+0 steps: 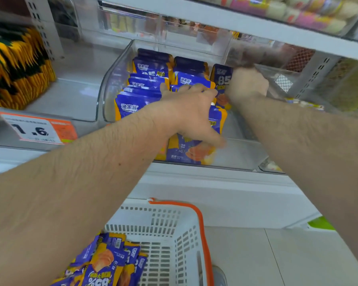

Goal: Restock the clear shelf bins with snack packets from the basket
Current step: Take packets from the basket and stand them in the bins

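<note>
A shop aisle fills the head view: white shelving with a price tag point(37, 129) on its front edge, a stack of yellow-and-green packs point(17, 67) at far left, and pale floor tiles below. The clear bin point(110, 79) sits on the middle shelf, already holding rows of purple-and-orange packets point(147, 83) standing on edge. More of the same lie loose in the white basket point(170, 240) with an orange rim, low in front of the person. These look light, soft foil pouches, slick on the face and likely to slide or flop, so taking them by the top seam or squeezing a few flat between thumb and fingers seems best. The left hand point(188, 112) reaches palm-down over the front rows, fingers spread and pressing on the packet tops, thumb stretched down toward the front ones. The right hand point(246, 83), blurred, is curled deep at the bin's right side against an upright packet point(222, 79); whether it pinches that packet I cannot tell.
</note>
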Tool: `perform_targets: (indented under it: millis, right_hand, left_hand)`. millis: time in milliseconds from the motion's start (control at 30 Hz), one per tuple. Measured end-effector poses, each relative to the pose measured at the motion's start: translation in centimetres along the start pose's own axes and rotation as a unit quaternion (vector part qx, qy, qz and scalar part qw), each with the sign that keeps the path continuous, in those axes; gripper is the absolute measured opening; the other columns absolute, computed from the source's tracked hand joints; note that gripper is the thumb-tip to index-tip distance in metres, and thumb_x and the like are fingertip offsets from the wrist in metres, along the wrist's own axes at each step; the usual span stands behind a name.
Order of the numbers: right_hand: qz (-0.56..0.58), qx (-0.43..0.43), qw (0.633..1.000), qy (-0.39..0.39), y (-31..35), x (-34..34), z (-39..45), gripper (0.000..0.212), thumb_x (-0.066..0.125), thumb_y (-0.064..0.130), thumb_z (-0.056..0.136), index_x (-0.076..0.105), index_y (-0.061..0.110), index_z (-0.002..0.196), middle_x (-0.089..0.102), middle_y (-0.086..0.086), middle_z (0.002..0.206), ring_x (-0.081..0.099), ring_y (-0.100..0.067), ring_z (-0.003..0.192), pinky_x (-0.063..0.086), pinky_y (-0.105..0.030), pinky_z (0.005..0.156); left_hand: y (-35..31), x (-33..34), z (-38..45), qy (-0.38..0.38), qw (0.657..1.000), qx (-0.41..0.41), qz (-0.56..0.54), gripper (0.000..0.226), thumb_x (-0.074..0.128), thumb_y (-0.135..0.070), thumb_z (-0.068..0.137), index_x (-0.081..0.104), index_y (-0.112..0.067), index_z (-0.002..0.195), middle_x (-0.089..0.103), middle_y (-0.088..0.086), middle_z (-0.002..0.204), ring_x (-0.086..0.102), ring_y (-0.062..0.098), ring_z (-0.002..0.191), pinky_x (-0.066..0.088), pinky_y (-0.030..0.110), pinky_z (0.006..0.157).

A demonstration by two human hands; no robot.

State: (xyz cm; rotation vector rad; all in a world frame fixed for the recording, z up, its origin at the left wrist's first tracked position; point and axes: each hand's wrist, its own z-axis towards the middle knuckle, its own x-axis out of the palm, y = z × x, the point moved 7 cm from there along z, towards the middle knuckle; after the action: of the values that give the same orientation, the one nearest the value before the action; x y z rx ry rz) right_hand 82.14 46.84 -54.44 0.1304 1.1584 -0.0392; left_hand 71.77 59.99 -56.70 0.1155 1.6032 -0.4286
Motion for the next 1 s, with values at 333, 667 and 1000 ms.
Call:
perform_targets:
  millis: [333,667,1000]
  right_hand:
    - [0.154,0.046,0.987,-0.026,0.3,-6.4,-10.2,0.028,0.052,0.025,0.084,0.070,0.019,0.106,0.067,-0.015,0.115,0.062,-0.035,0.108,0.047,-0.034,0.082]
    - [0.218,-0.013,0.973,-0.080,0.5,-6.8,-17.8,0.024,0.051,0.032,0.080,0.068,0.016,0.087,0.070,-0.007,0.090,0.062,-0.032,0.088,0.034,-0.030,0.064]
    - [0.098,-0.294,0.925,0.218,10.0,7.3,-29.3,0.013,0.057,0.027,0.084,0.065,0.018,0.088,0.065,-0.005,0.097,0.062,-0.029,0.092,0.038,-0.031,0.066]
  left_hand:
    - [-2.8,-2.5,-4.5,-0.219,0.971,0.049,-0.088,0.064,0.058,-0.043,0.079,0.043,-0.019,0.136,0.054,0.002,0.132,0.049,0.027,0.124,0.024,0.057,0.113]
    - [-3.7,1.3,-11.4,-0.318,0.914,0.157,-0.199,0.059,0.050,-0.035,0.069,0.058,-0.011,0.122,0.057,0.006,0.119,0.058,0.025,0.104,0.051,0.046,0.084]
    - [6.1,16.8,-19.0,-0.112,0.947,-0.020,-0.300,0.043,0.065,-0.033,0.076,0.056,-0.014,0.113,0.045,-0.003,0.111,0.052,0.013,0.097,0.046,0.030,0.085]
